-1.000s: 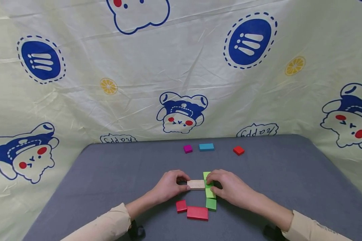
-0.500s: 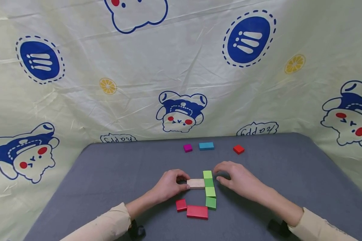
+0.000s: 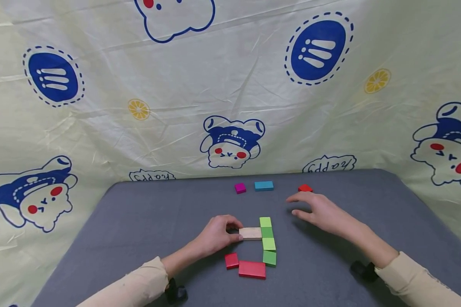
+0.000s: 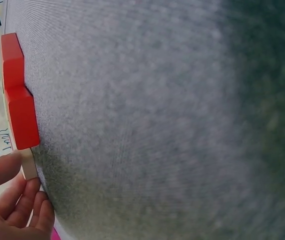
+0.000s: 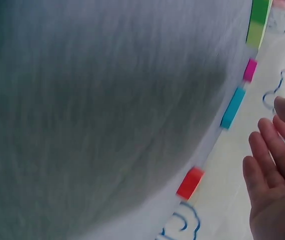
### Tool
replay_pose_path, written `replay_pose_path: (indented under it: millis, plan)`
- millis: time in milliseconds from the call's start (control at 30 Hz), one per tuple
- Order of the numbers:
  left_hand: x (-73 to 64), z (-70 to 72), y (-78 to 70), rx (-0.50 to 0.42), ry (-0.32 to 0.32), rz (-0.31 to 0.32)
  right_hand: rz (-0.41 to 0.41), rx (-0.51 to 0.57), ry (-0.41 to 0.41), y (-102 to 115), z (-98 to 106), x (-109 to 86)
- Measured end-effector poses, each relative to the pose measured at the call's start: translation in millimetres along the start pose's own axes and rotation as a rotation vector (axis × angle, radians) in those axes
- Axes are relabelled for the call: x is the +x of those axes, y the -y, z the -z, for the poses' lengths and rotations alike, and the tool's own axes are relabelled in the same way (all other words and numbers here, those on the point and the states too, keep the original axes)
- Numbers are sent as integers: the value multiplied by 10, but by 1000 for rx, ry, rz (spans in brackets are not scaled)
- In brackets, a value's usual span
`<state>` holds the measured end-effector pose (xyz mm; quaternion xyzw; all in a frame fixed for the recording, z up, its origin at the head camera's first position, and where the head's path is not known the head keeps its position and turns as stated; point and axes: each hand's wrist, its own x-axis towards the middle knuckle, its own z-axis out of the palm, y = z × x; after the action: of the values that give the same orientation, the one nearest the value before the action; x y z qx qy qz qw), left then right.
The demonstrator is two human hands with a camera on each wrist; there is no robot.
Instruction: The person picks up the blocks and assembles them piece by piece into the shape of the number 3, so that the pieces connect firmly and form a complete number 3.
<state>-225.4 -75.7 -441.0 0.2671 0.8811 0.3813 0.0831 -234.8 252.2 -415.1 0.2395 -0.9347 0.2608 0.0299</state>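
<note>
My left hand pinches the left end of a plain wooden block lying flat on the table. In the left wrist view, the thumb and fingers sit on either side of that wooden block. Its right end meets a column of several light and darker green blocks. My right hand hangs over the table with loose, spread fingers and holds nothing. Nearest to it is a bright red block, partly hidden behind the hand in the head view and fully visible as a red block in the right wrist view.
Near the front, a large red block lies beside a smaller red block, just below the green column. A magenta block and a blue block lie near the grey table's far edge. Behind hangs a printed curtain.
My right hand has let go of the green column and moved right and away from me, toward the bright red block. The left hand stays on the wooden block.
</note>
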Motion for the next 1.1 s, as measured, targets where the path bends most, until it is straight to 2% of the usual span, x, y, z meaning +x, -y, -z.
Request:
replay_pose_path:
  millis: [300, 467, 733, 1100]
  plan:
    - [-3, -10, 3, -6, -10, -1, -45, 54, -31, -317, 170, 82]
    - [1, -14, 5, -3, -15, 0, -79, 39, -44, -434, 240, 145]
    - [0, -14, -26, 9, -12, 6, -123, 9, 13, -608, 304, 225]
    - [2, -16, -27, 22, -15, 28, -75, -13, 35, -759, 241, 303]
